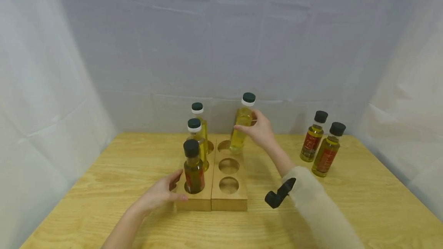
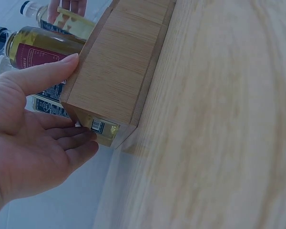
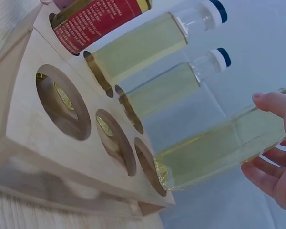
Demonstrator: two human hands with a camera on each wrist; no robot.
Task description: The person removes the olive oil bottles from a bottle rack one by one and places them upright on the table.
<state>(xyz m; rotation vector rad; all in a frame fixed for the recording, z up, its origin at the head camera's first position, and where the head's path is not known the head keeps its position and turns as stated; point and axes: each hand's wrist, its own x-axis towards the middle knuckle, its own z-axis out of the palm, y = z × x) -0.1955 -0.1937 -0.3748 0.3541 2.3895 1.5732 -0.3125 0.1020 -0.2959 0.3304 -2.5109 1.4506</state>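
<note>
My right hand (image 1: 262, 129) grips a clear oil bottle (image 1: 243, 115) with pale yellow oil and a dark green cap. The bottle leans slightly, its base right at the rim of the back hole (image 3: 150, 164) in the right wooden rack block (image 1: 238, 195). At the front left corner of the left block (image 2: 117, 67), my left hand (image 1: 158, 194) rests its thumb along the front edge, with relaxed fingers against the side. Beside it, a darker oil bottle (image 1: 194, 176) with a red label and black cap stands in the front hole.
Two green-capped oil bottles, one in the middle (image 1: 195, 137) and one at the back (image 1: 197, 111), stand in the left block. On the table (image 1: 138, 156) to the right are two red-label bottles, one behind (image 1: 310, 143) and one nearer (image 1: 326, 156). Pale sheeting (image 1: 225, 49) surrounds the table.
</note>
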